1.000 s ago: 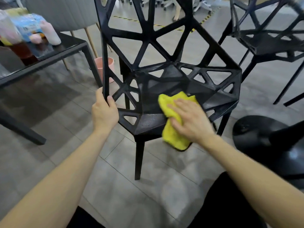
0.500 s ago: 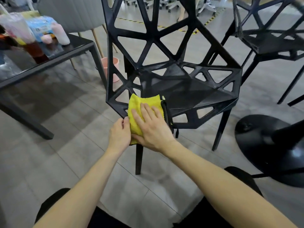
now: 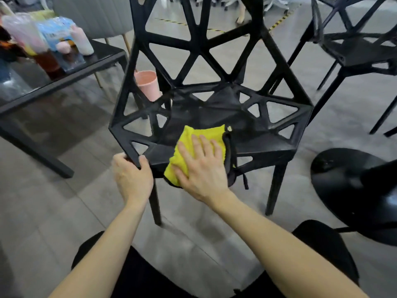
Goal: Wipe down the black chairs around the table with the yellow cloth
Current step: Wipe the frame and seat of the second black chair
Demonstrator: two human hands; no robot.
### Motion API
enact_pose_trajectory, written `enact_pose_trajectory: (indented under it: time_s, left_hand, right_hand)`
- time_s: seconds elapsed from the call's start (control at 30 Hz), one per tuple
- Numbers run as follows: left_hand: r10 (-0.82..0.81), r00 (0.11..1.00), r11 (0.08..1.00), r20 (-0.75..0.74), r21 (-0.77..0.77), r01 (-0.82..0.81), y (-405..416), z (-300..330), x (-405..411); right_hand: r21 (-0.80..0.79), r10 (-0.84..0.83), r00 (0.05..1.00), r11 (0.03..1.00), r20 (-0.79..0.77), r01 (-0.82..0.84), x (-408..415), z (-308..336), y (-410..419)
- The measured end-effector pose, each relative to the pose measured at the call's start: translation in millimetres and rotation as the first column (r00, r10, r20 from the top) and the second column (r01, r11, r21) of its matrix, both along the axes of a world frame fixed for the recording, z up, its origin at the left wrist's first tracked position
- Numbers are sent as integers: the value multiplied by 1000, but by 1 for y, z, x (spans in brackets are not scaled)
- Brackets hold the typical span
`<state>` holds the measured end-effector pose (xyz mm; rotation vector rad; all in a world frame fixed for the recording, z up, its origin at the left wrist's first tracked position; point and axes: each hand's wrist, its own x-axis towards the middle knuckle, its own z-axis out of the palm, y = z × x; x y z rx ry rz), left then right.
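Yellow cloth (image 3: 198, 145) lies on the chair (image 3: 264, 145) seat's near edge, pressed flat by your right hand (image 3: 202, 166), fingers straight. Your left hand (image 3: 132, 177) grips the near-left corner, likely steadying it.

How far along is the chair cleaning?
Midway on this chair, as far as one can see. The right hand presses the yellow cloth flat on the front of the seat, while the left hand grips the seat's corner. No finished part can be told apart. The second black chair stands untouched behind.

Bare forearms (image 3: 103, 244), no sleeves; black trousers (image 3: 150, 282)
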<state>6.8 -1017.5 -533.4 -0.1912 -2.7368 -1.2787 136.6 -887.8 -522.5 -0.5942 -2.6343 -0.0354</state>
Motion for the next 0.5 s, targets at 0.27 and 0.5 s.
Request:
enact_pose_trajectory:
  time_s: [0.27, 0.5]
  left_hand:
    - [-586, 661, 806, -469, -420, 416, 35, 9, -2]
    - [-726, 655, 599, -212, -663, 449, 52, 6, 3]
  right_hand:
    - [81, 169, 986, 982, 2, -169, 90, -1, 112]
    - [-83, -232, 945, 972, -231, 218, 108, -4, 122]
